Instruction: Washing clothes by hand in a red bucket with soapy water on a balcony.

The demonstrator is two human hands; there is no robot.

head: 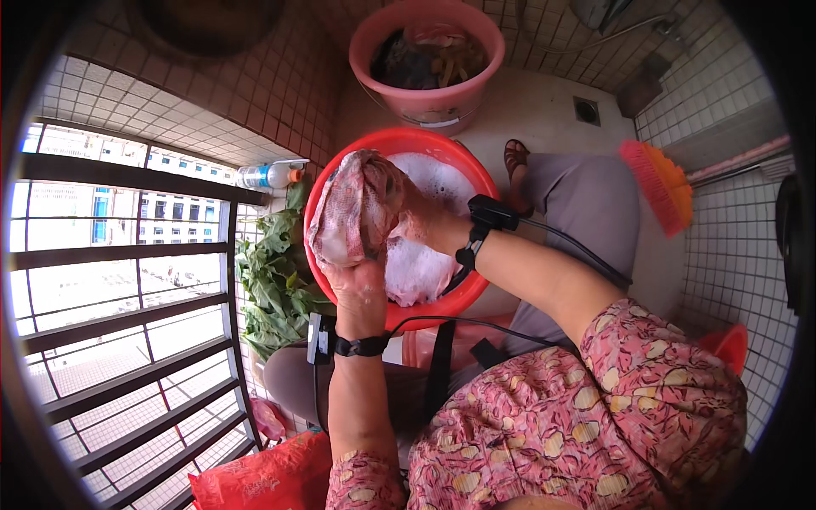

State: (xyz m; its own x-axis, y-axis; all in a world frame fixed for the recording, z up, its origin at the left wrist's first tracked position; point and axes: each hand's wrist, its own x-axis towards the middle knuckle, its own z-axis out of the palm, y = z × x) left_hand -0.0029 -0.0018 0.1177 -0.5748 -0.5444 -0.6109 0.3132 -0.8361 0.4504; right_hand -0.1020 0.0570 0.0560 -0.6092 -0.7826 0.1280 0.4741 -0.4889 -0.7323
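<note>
Over the left side of a red plastic basin (488,167), a wet, bunched patterned cloth (347,213) is held between both hands. My left hand (357,277) grips it from below, its fingers mostly hidden by the fabric. From the right, my right hand (411,213) closes on the cloth's side, with its fingertips partly hidden. White suds (440,172) fill the basin, and pinkish wet fabric (414,284) lies among them near the lower rim.
A pink bucket (440,95) holding dark laundry stands beyond the basin. Leafy greens (274,274) and a plastic bottle (264,176) are by the barred railing (127,255) at left. A floor drain (586,111) and a pink-orange brush (660,188) are at right. Cables run from both wrists.
</note>
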